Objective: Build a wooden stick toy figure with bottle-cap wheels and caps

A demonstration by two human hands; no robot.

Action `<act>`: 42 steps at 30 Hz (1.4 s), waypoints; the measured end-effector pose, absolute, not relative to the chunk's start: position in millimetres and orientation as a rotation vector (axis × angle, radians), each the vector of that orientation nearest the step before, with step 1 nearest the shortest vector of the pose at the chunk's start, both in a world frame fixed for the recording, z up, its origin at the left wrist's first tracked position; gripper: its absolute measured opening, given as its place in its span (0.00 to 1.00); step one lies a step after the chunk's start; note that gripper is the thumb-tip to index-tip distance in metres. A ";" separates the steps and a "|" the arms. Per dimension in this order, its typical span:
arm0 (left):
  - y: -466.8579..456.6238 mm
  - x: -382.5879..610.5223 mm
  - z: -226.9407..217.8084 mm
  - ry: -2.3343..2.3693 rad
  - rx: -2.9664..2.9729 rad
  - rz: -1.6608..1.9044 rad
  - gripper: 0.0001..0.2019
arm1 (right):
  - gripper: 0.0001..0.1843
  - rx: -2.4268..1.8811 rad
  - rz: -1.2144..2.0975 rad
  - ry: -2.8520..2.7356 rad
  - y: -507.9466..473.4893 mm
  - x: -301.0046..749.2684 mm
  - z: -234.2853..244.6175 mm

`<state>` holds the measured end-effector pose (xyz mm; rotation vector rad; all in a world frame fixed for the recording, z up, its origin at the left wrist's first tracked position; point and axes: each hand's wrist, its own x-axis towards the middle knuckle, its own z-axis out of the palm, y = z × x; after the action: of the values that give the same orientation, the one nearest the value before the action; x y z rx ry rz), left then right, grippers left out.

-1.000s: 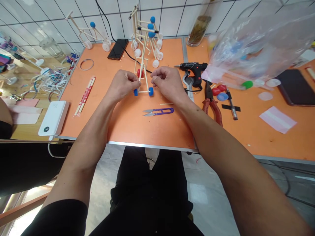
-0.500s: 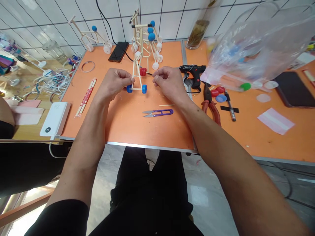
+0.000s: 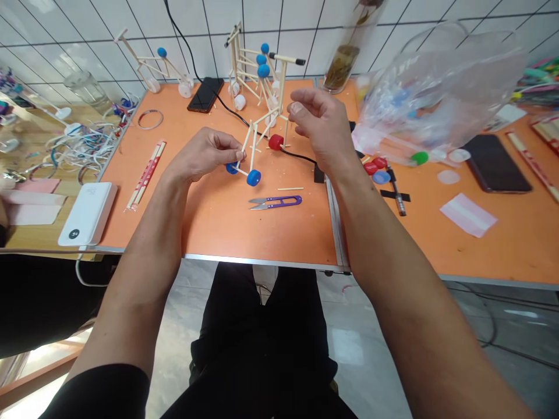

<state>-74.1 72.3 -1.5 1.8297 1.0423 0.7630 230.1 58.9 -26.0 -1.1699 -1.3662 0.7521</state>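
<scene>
White tiled wall [image 3: 148, 17] across the top of the frame, then an orange tabletop [image 3: 218, 227] through the middle, shiny grey floor [image 3: 183, 326] below. Clear plastic bag [image 3: 441, 99] upper right. Stick model [image 3: 276, 142] with wheels sits dead centre — left hand [image 3: 209, 154] pinching its blue-wheeled end, right hand [image 3: 323, 128] half open beside it, visibly holding nothing. Purple snips [image 3: 283, 201] lie just below.

The left hand [image 3: 207, 152] is pinched closed. The right hand [image 3: 321, 123] hovers, loosely curled. Both forearms [image 3: 151, 244] stretch forward.
</scene>
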 end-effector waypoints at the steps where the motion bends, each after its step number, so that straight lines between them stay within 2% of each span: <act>1: 71.7 -73.2 -1.3 1.039 1.837 0.749 0.14 | 0.09 -1.161 0.760 -1.384 57.8 230.2 -25.3; 7: 72.4 -71.1 -6.3 1.047 1.872 0.727 0.12 | 0.18 -1.198 0.820 -1.464 50.2 221.6 -22.6; 11: 79.0 -73.9 -13.6 1.051 1.891 0.731 0.07 | 0.10 -1.147 0.919 -1.479 48.2 214.8 -29.2; 14: 85.4 -76.6 -18.5 1.085 1.924 0.747 0.04 | 0.09 -1.163 0.966 -1.450 49.6 211.6 -34.7; 22: 95.7 -80.5 -26.2 1.139 1.925 0.889 0.05 | 0.15 -1.198 0.996 -1.477 45.5 210.9 -36.0; 26: 93.1 -78.7 -22.8 1.150 1.879 0.954 0.06 | 0.13 -1.183 1.016 -1.448 44.4 213.3 -35.4; 35: 82.6 -69.8 -19.1 1.026 1.921 0.808 0.10 | 0.14 -1.179 1.010 -1.437 46.9 218.8 -36.3; 42: 74.7 -65.8 -14.0 1.051 1.918 0.719 0.05 | 0.17 -1.126 1.022 -1.480 45.9 221.8 -35.5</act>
<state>-65.8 74.7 -14.0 1.9184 1.0509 0.7195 221.8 45.9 -35.5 -1.1260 -1.4802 1.0224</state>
